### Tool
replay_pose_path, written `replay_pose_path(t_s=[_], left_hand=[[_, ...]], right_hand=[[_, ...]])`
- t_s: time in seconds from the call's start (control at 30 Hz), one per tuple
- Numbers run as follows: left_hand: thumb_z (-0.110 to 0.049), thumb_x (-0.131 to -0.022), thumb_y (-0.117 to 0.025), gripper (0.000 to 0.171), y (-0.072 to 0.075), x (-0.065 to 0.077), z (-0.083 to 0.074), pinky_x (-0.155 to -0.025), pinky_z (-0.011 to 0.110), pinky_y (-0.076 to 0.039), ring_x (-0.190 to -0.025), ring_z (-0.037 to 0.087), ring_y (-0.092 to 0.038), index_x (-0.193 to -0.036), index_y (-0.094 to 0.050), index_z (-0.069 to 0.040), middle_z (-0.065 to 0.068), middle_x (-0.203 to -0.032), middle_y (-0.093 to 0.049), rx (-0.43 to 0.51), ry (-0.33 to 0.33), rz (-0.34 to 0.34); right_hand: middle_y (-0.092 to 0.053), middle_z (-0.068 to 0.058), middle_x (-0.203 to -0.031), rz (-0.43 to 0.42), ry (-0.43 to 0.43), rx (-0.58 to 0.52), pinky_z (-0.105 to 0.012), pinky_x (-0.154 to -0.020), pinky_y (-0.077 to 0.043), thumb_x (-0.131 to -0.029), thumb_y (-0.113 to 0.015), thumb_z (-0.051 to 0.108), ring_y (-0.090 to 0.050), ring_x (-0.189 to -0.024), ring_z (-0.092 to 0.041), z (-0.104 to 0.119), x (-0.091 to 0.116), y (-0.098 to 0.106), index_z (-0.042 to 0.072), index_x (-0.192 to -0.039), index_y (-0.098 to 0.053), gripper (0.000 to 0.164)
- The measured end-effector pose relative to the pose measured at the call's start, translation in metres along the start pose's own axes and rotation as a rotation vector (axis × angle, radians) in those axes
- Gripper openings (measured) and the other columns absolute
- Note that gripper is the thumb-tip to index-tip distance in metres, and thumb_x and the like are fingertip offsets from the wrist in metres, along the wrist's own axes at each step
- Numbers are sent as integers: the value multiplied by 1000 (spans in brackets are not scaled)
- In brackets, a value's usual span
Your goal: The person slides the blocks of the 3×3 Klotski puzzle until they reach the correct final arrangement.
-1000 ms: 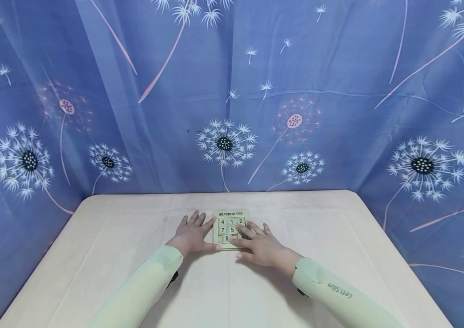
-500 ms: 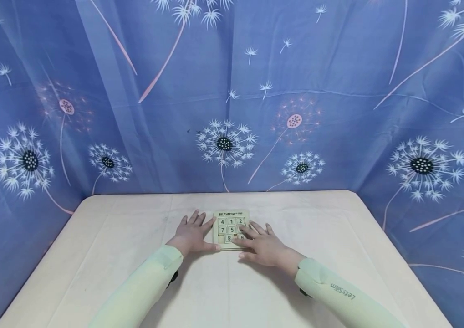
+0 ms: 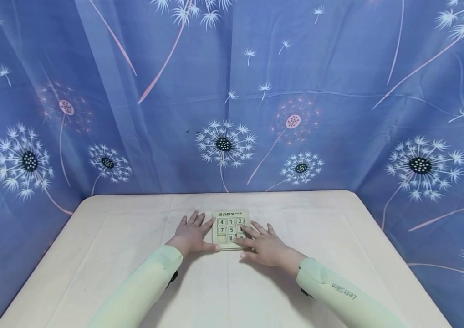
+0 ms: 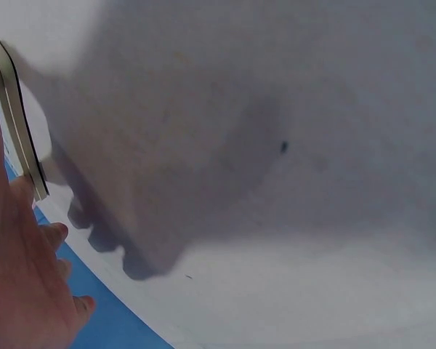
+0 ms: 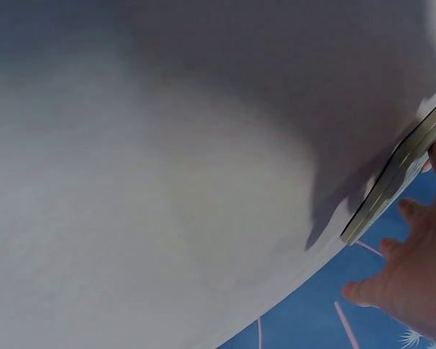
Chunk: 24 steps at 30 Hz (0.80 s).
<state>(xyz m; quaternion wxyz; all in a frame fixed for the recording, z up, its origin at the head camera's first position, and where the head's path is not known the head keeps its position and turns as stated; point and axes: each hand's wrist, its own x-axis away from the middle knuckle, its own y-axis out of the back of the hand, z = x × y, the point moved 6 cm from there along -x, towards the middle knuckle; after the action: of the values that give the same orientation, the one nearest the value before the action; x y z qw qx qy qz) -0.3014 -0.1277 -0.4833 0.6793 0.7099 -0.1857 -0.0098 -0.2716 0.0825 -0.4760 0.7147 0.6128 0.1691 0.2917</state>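
A pale green number slide puzzle (image 3: 232,213) lies flat on the table in the head view. My left hand (image 3: 191,236) is spread at its left side, thumb at the lower corner and index finger higher up the edge. From the right, my right hand (image 3: 270,248) reaches over the puzzle, straight fingertips touching tiles in the lower right. Tiles 4, 1, 2, 7 and 5 show plainly; the 8 tile (image 3: 230,238) sits in the bottom row, right of a vacant slot. Fingers partly cover the tiles at the right. Both wrist views catch only the puzzle's side edge (image 4: 16,102).
A cream-coloured cloth covers the table (image 3: 113,255), whose far corners are rounded. Behind and on both sides hangs a blue curtain (image 3: 166,150) with a dandelion print. Shadows of the hands fall on the cloth in the wrist views.
The 8 tile has slid right along the bottom row, widening the gap on its left. My right hand has shifted slightly right; the left hand has stayed in place.
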Motion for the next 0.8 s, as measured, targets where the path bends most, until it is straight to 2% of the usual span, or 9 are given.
replay_pose_path(t_s=[0.8], left_hand=[[-79, -85, -59, 97, 0, 1, 0, -131, 60, -16, -162, 36, -12, -163, -27, -29, 13, -172, -24, 15, 3, 5]], right_hand=[[-33, -9, -169, -14, 9, -16, -80, -120, -17, -100, -55, 55, -24, -157, -46, -3, 4, 2, 34, -149, -54, 53]])
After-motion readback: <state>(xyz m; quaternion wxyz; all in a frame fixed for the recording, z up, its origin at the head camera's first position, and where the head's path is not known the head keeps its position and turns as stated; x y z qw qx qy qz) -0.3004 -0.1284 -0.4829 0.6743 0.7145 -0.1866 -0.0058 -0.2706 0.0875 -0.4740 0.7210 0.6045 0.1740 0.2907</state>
